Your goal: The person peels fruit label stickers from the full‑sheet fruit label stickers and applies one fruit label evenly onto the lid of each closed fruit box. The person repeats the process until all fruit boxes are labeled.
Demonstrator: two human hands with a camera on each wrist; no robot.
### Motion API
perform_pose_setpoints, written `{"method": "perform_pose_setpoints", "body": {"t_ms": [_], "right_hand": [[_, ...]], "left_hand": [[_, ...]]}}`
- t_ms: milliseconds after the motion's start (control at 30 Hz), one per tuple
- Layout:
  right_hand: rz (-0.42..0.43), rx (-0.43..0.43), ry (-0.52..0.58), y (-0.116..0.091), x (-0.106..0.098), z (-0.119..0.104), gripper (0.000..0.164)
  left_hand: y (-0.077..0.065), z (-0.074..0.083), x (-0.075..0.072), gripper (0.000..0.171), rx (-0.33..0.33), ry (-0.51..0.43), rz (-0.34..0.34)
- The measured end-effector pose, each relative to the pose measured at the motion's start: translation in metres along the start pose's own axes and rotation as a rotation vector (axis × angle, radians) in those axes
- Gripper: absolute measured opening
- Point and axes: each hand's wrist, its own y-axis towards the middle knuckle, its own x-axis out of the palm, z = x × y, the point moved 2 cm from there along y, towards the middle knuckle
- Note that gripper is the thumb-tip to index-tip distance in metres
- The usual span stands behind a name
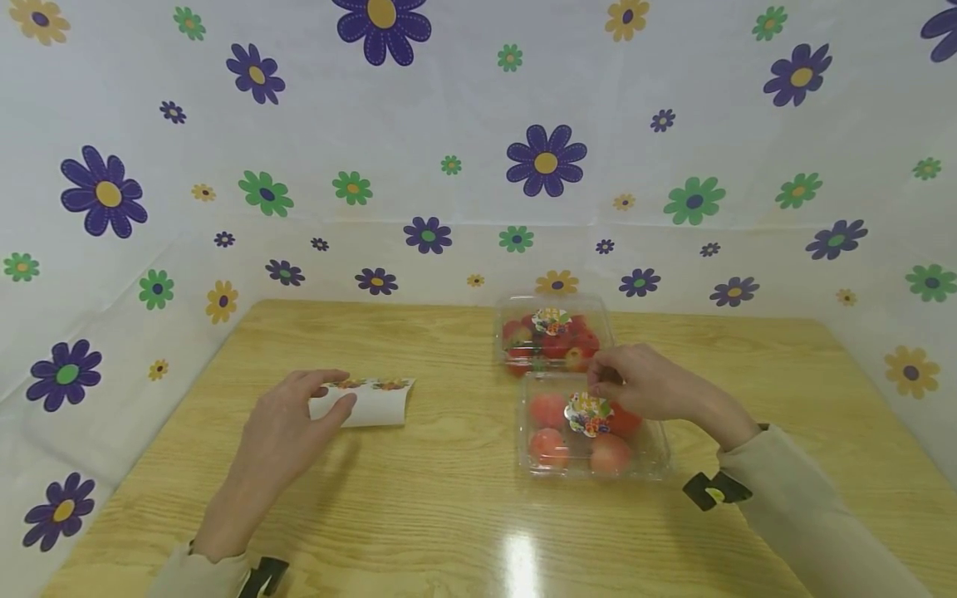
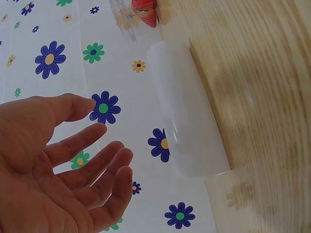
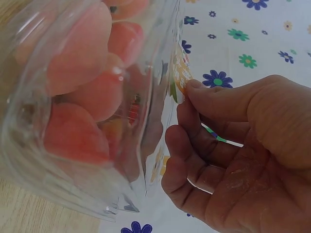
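Observation:
In the head view, my right hand (image 1: 646, 384) is over the near clear plastic box (image 1: 654, 461), which holds several pink peaches (image 1: 610, 454). Its thumb and index finger pinch the edge of a fruit-printed sticker (image 3: 181, 73) at the lid; the same sticker (image 1: 588, 415) lies against the box top in the head view. My left hand (image 1: 287, 436) hovers around the left end of a curled white label sheet (image 1: 377, 405) with fruit stickers along its top. Seen from the left wrist, the fingers of that hand are loosely bent, apart from the white sheet (image 2: 189, 111).
Behind the peach box stands a second clear box (image 1: 501, 332) of red fruit, with a similar sticker (image 1: 552, 321) on its lid. A wooden table (image 1: 434, 515) carries everything. White flower-printed cloth (image 1: 471, 108) hangs around its back and sides.

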Motion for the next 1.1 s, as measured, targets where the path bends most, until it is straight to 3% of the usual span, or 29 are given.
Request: {"method": "perform_pose_setpoints", "body": {"t_ms": [867, 1100], "right_hand": [[0.010, 0.070, -0.027, 0.003, 0.005, 0.002, 0.009], [0.073, 0.015, -0.038, -0.006, 0.002, 0.001, 0.003]], "left_hand": [[-0.001, 0.003, -0.004, 0.037, -0.015, 0.001, -0.015], [-0.003, 0.006, -0.003, 0.037, -0.002, -0.007, -0.023]]}}
